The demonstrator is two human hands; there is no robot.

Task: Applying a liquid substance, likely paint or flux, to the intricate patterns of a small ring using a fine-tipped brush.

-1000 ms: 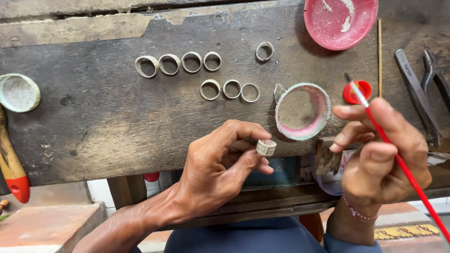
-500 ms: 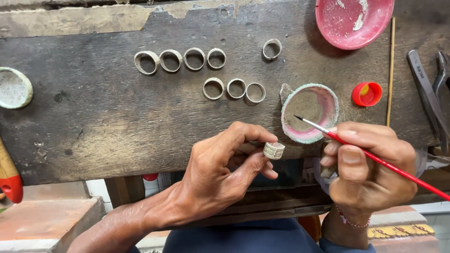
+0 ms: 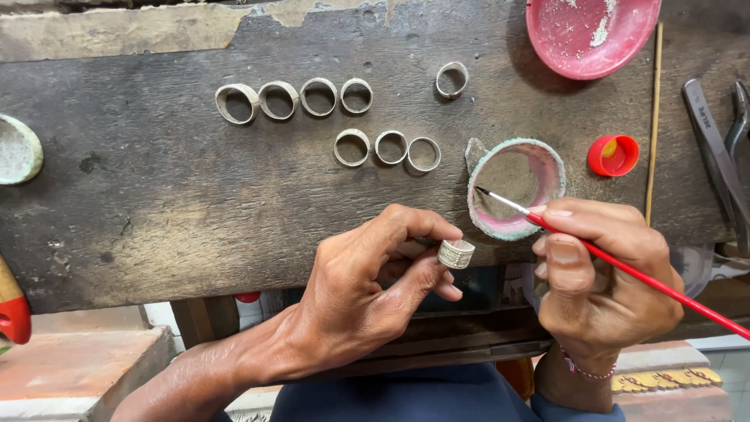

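My left hand (image 3: pixel 367 289) pinches a small silver ring (image 3: pixel 456 254) between thumb and fingers at the front edge of the dark wooden bench (image 3: pixel 156 203). My right hand (image 3: pixel 601 281) holds a thin red-handled brush (image 3: pixel 625 270). Its tip points into a small round cup (image 3: pixel 516 187) with a crusted rim, just left of the hand. Several more silver rings (image 3: pixel 297 99) lie in two rows on the bench, and a single ring (image 3: pixel 452 79) sits apart at the back.
A pink dish (image 3: pixel 590 35) with white residue sits at the back right. A red cap (image 3: pixel 613 155) lies right of the cup, beside a thin stick (image 3: pixel 651 125). Dark pliers (image 3: pixel 715 148) lie at the right edge. A pale bowl (image 3: pixel 16 148) sits at the left edge.
My right hand has swung the brush from upright near the red cap down and left, so its tip now reaches into the cup. The left hand keeps holding the ring.
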